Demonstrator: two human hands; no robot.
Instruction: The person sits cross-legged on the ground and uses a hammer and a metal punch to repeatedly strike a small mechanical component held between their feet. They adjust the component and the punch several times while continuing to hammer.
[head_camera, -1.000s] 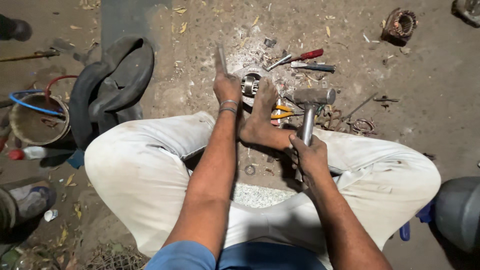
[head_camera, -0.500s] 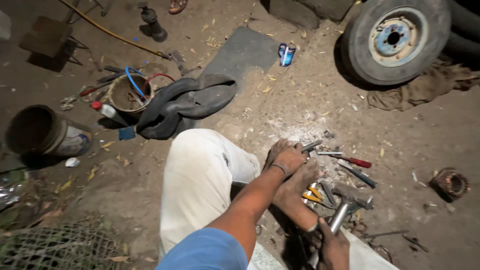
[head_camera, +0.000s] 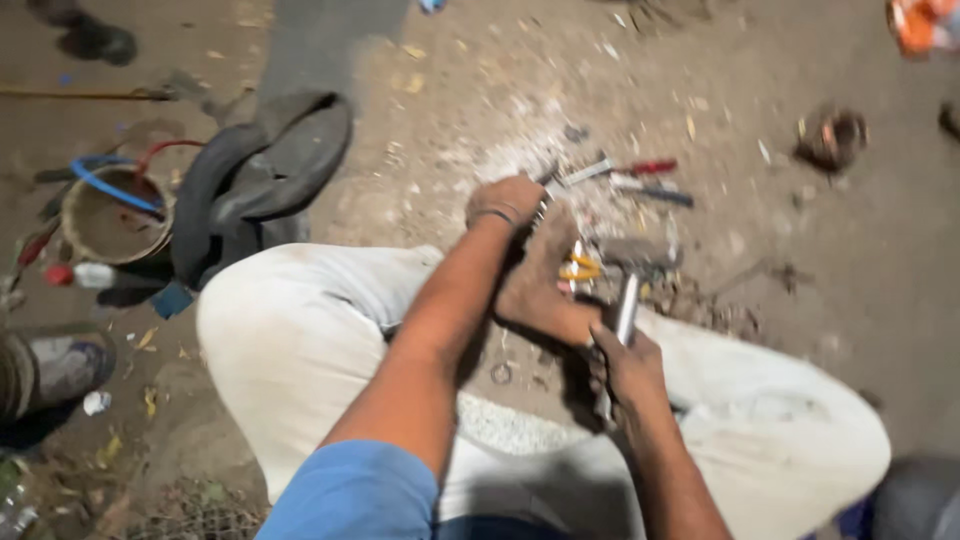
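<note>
I sit on dirt ground in pale trousers with my legs folded. My left hand (head_camera: 508, 203) is closed over a small metal part on the ground, which is mostly hidden under the fingers. My right hand (head_camera: 625, 370) grips the steel handle of a hammer (head_camera: 634, 262); its head hangs just right of my bare foot (head_camera: 540, 285). A yellow-handled tool (head_camera: 580, 268) lies between the foot and the hammer head. The frame is blurred.
A red-handled screwdriver (head_camera: 630, 170) and a dark-handled one (head_camera: 655, 192) lie beyond my left hand. A black rubber tube (head_camera: 255, 185), a bucket (head_camera: 105, 220) with a blue hose, a small bottle (head_camera: 85, 275) and a shoe (head_camera: 50, 370) sit at left. A rusty round part (head_camera: 835, 135) lies at right.
The view swung left and then back over my lap. My left hand went from a raised, pointing finger to a closed grip low on the part. The hammer stays in my right hand.
</note>
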